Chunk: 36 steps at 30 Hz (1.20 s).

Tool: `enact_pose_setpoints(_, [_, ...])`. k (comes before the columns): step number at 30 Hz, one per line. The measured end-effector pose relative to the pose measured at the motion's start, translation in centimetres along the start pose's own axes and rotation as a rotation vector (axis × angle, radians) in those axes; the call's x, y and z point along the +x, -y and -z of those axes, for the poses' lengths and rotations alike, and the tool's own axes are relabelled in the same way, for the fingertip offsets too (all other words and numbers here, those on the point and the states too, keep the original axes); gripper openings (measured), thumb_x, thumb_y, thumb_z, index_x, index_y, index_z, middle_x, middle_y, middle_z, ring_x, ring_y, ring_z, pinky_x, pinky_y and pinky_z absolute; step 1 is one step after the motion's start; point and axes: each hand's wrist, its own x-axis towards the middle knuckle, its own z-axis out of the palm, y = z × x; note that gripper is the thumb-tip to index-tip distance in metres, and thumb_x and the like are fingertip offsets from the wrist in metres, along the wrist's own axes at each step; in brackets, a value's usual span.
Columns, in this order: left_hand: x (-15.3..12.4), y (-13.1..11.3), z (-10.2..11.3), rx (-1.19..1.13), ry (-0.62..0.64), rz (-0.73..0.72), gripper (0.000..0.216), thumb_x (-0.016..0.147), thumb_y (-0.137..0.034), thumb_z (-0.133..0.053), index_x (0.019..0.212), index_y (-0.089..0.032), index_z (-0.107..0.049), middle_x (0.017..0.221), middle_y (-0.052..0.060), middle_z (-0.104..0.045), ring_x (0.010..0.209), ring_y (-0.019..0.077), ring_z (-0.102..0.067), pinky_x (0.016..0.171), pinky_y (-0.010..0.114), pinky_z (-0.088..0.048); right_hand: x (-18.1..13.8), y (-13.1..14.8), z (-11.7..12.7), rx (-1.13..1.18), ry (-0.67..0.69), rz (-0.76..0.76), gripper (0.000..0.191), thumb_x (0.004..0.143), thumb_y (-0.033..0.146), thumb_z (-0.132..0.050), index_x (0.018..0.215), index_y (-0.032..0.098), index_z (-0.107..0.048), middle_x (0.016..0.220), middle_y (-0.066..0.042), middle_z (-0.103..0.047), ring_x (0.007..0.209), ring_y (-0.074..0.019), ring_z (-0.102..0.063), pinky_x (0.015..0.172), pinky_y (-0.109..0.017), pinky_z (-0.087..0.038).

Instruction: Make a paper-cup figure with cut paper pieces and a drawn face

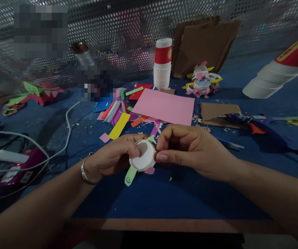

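Observation:
A small white paper cup (142, 159) with a green paper strip and pink paper bits stuck to it is held between both hands, low over the blue table (151, 197). My left hand (112, 157), with a metal bracelet on the wrist, grips the cup from the left, its bottom facing me. My right hand (187, 148) pinches the cup's right edge with thumb and fingers closed.
A pink paper sheet (164, 105) and coloured paper strips (119, 116) lie behind the hands. Stacked paper cups (163, 64) stand at the back; another stack (281, 71) lies at right. A glue gun (238, 118) rests on cardboard; white cables (61, 145) and scissors (12, 110) lie left.

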Motion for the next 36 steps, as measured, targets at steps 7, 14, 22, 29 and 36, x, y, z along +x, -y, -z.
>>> enact_pose_setpoints(7, [-0.02, -0.36, 0.10, -0.062, 0.004, -0.114, 0.025, 0.061, -0.013, -0.074, 0.086, -0.011, -0.074, 0.070, 0.003, -0.070, 0.057, 0.0119, -0.064, 0.057, 0.021, -0.057, 0.09, -0.27, 0.42, -0.133, -0.210, 0.118, 0.027, 0.081, 0.033, -0.085, 0.092, 0.017, -0.067, 0.082, 0.002, -0.067, 0.070, -0.0084, -0.061, 0.064, -0.021, -0.051])
enact_pose_setpoints(14, [0.01, -0.15, 0.21, -0.033, -0.077, -0.201, 0.025, 0.059, -0.014, -0.086, 0.081, -0.014, -0.073, 0.068, 0.000, -0.071, 0.058, 0.0103, -0.065, 0.056, 0.017, -0.056, -0.11, -0.44, -0.15, 0.022, -0.106, 0.049, 0.032, 0.077, 0.032, -0.088, 0.091, 0.018, -0.063, 0.082, 0.002, -0.068, 0.074, -0.0101, -0.066, 0.069, -0.022, -0.054])
enact_pose_setpoints(22, [0.07, 0.02, 0.17, -0.005, -0.088, -0.181, 0.030, 0.059, -0.021, -0.091, 0.081, -0.016, -0.072, 0.068, -0.001, -0.069, 0.058, 0.0111, -0.063, 0.056, 0.020, -0.055, -0.21, -0.64, -0.18, 0.001, -0.032, 0.017, 0.030, 0.076, 0.035, -0.088, 0.079, 0.019, -0.063, 0.076, 0.002, -0.067, 0.070, -0.0105, -0.063, 0.068, -0.024, -0.052])
enact_pose_setpoints(29, [-0.08, 0.22, 0.24, -0.004, -0.023, -0.195, 0.024, 0.063, -0.019, -0.089, 0.078, -0.016, -0.071, 0.066, -0.002, -0.065, 0.057, 0.0086, -0.057, 0.054, 0.018, -0.048, -0.18, -0.75, -0.14, -0.069, 0.015, 0.031, 0.035, 0.082, 0.043, -0.082, 0.074, 0.017, -0.059, 0.074, 0.002, -0.062, 0.071, -0.0094, -0.055, 0.068, -0.024, -0.046])
enact_pose_setpoints(36, [-0.17, 0.30, 0.49, 0.031, -0.038, -0.198, 0.027, 0.062, -0.021, -0.090, 0.082, -0.017, -0.072, 0.071, -0.001, -0.068, 0.060, 0.0094, -0.059, 0.057, 0.019, -0.047, -0.13, -0.38, -0.14, -0.018, 0.033, 0.023, 0.037, 0.079, 0.044, -0.085, 0.073, 0.017, -0.060, 0.074, 0.002, -0.063, 0.071, -0.0094, -0.058, 0.069, -0.024, -0.048])
